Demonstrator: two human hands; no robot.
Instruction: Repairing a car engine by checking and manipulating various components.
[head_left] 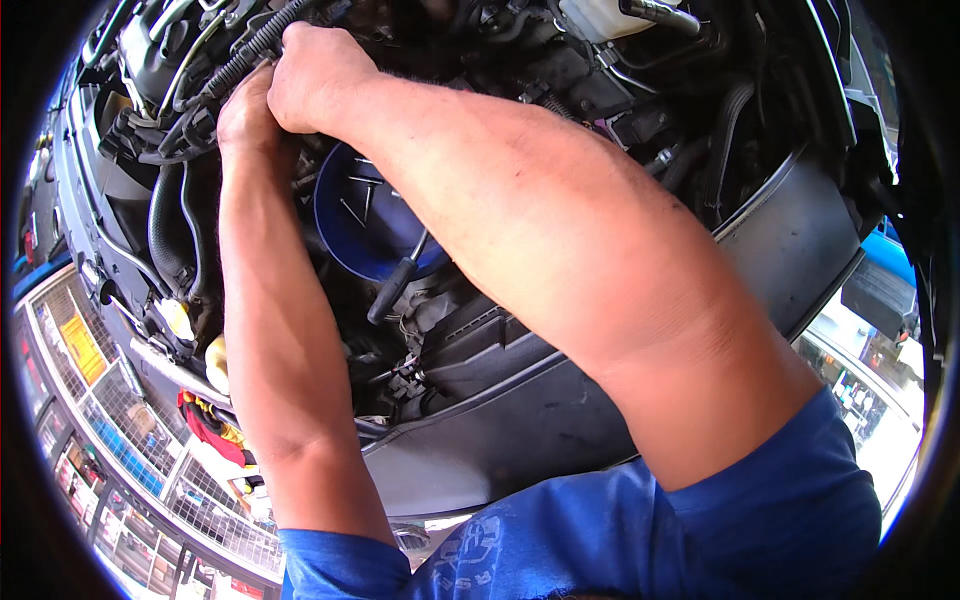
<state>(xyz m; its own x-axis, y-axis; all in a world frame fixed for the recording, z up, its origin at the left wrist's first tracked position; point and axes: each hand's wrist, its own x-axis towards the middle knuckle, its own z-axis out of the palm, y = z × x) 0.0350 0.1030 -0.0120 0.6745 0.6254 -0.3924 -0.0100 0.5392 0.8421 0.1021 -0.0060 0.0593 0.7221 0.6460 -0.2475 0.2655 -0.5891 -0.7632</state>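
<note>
Both of my arms reach deep into a car's engine bay. My right hand [318, 80] is curled closed next to a black corrugated conduit [250, 55]; what its fingers hold is hidden. Right beside it, partly behind it, is my left hand [247, 112], bent at the wrist, with its fingers out of sight. Just below the hands, between my forearms, sits a round blue bowl [328, 222]. Several long bolts [366, 196] lie in it. A tool with a black handle [393, 290] leans over the bowl's near rim, its head hidden by my right forearm.
Black hoses [168, 225] run down the left side of the bay. A white reservoir [608, 18] stands at the far right. The dark front panel [480, 435] crosses in front of my body. Wire-mesh shelving [130, 420] stands beyond the car at left.
</note>
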